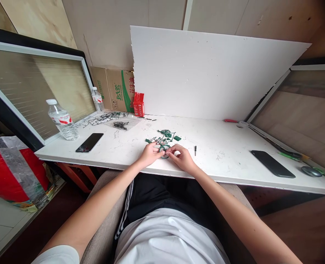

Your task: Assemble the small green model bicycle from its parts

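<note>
A small green model bicycle (165, 147) lies on the white table, its near spoked wheel between my hands. My left hand (150, 155) grips it from the left, thumb along the wheel. From the right, the fingertips of my right hand (180, 156) pinch together at the same wheel; whether a tiny part sits between them is too small to tell. Beyond my fingers, the far wheel (165, 131) and thin frame tubes show. A flat green piece (177, 138) rests beside the frame. To the right lies a small black screwdriver (195, 150).
Plastic part frames (107, 117) and a clear bag (122, 125) of dark parts lie back left. Two water bottles (64, 121) stand left, near a black phone (89, 142). At right are another dark phone (272, 163) and a mouse (311, 171). A white board (206, 73) leans behind.
</note>
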Motion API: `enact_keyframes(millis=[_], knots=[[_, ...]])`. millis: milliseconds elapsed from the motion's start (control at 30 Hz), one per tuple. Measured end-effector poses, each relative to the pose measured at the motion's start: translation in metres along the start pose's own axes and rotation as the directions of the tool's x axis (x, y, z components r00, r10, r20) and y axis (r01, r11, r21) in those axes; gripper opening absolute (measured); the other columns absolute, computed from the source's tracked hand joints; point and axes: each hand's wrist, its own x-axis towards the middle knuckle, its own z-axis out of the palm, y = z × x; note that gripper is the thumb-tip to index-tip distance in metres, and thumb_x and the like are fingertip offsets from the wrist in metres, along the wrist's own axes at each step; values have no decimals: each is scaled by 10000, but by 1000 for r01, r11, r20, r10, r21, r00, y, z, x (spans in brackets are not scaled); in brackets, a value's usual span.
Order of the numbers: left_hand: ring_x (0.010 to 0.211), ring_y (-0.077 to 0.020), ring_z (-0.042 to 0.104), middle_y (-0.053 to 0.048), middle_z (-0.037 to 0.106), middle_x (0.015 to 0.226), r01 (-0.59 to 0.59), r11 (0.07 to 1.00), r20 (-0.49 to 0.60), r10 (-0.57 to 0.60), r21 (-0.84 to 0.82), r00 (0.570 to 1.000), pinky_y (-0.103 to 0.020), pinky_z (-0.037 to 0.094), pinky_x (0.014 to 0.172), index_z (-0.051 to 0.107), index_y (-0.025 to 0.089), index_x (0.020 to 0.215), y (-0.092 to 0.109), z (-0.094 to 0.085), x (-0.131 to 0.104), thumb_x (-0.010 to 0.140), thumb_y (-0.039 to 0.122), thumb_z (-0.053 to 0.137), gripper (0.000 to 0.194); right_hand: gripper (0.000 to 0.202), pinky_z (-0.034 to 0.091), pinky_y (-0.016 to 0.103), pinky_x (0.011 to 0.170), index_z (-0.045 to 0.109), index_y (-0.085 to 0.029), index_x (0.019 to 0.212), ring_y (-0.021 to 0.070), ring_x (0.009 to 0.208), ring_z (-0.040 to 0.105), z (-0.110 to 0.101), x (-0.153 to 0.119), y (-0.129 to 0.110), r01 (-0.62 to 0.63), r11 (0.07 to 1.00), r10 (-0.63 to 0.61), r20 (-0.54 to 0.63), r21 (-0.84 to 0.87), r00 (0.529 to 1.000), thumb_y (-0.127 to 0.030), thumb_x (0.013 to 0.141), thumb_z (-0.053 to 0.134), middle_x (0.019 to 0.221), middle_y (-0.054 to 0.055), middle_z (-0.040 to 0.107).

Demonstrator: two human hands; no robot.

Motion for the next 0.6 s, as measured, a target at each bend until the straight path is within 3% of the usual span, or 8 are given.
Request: enact_keyframes(millis=[167,600], knots=[[995,-302,822,-167,833,1047,49,999,-14,-49,-10,999,-428,642,918,564,107,1448,-5,-2,1,773,357,946,815,249,527,330,690,751,-232,954,233,926,706,0,0,0,-14,1000,14,9,20,1000,-479,978,725,1013,71,762],[957,-294,822,-160,832,1000,58,998,-40,-57,32,998,-392,635,873,597,104,1382,-1,0,1,791,308,922,704,195,506,332,702,730,-230,975,219,901,684,1,1,1,53,998,-51,49,-33,997,-413,1013,676,1016,67,748]])
